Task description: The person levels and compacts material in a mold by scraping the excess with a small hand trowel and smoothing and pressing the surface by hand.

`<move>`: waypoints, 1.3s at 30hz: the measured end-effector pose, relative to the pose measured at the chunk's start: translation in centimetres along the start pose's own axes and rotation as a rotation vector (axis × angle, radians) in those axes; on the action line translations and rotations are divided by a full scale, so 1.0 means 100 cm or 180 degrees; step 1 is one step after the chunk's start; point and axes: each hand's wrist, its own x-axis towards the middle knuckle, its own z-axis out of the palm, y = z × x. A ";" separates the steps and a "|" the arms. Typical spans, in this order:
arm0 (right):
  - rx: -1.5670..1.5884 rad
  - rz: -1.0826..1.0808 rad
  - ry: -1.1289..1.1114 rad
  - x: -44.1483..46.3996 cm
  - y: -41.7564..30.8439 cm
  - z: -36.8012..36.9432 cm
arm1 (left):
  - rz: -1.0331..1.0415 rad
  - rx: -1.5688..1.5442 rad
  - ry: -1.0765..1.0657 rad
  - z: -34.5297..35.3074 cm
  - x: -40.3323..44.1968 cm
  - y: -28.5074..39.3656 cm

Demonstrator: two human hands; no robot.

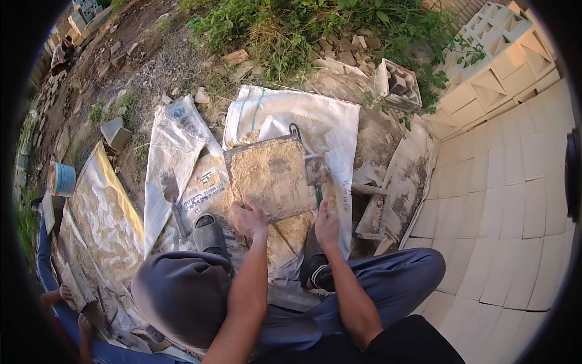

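Note:
A square mould [265,143] packed with tan sandy mix [273,176] lies on white sacks in front of me. My left hand [250,219] rests on its near left corner, fingers apart and touching the mix. Beside the mould's right edge, my right hand [327,227] is closed round the green handle of a trowel [316,173], its dirty blade pointing away from me. A metal loop handle [295,130] stands at the far right corner of the mould. Left of the mould, a second trowel [170,188] lies on a sack.
Patterned pale blocks [503,73] are stacked at right beside a tiled slab surface [485,218]. A crate of rubble [397,86] and a wooden form [371,215] stand nearby. At left are a bucket [62,179], a sand-covered sack [106,206] and another person's hands [57,296].

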 end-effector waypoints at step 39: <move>-0.0513 0.0444 -0.0958 -0.042 0.023 0.072 | 0.0101 -0.1587 -0.0747 0.024 0.050 -0.053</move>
